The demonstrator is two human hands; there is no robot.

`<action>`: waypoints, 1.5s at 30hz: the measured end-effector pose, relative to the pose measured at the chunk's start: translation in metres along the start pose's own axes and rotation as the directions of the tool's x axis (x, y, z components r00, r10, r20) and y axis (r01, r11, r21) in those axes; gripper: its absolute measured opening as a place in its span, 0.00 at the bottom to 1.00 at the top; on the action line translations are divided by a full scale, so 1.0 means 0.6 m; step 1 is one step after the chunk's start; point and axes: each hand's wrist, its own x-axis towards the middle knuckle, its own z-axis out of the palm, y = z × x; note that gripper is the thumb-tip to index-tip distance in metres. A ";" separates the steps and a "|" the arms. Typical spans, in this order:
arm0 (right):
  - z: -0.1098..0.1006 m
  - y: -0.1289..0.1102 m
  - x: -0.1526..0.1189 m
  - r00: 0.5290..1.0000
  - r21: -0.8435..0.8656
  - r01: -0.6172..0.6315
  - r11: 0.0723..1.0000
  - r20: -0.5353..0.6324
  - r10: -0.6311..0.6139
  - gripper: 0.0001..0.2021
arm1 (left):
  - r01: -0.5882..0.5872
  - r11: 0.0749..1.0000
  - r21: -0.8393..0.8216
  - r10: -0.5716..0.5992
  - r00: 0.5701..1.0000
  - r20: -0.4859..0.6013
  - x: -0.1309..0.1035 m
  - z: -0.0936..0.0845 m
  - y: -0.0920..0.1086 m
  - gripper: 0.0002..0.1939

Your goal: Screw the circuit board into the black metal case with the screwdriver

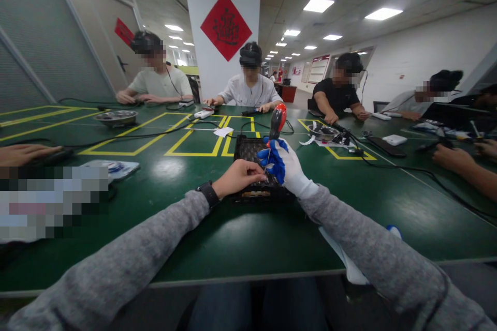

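Black case (247, 151) sits near the tabletop's (217, 243) front edge, within easy reach; gloved right hand (289, 165) wraps the near-upright screwdriver (278, 120), left hand (237, 177) pinches beside its shaft, hold unclear, perhaps steadying.

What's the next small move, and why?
Probably check that the screwdriver is seated, because your gloved right hand holds it handle-up over the black case, your bare left hand is near its lower end, and contact there is unclear.
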 end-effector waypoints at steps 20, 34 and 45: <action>0.001 0.001 0.004 0.998 -0.028 0.027 0.999 -0.050 -0.028 0.18 | -0.083 0.995 0.049 0.084 0.996 -0.032 0.001 0.001 -0.010 0.13; 0.005 0.000 -0.001 0.999 -0.095 0.040 0.995 -0.029 -0.043 0.22 | -0.101 0.988 0.114 0.110 0.992 -0.068 0.002 0.002 -0.019 0.10; 0.010 -0.002 -0.009 0.992 -0.127 0.125 0.984 0.009 -0.125 0.20 | -0.035 0.997 0.068 0.037 0.999 -0.039 0.002 0.000 -0.010 0.15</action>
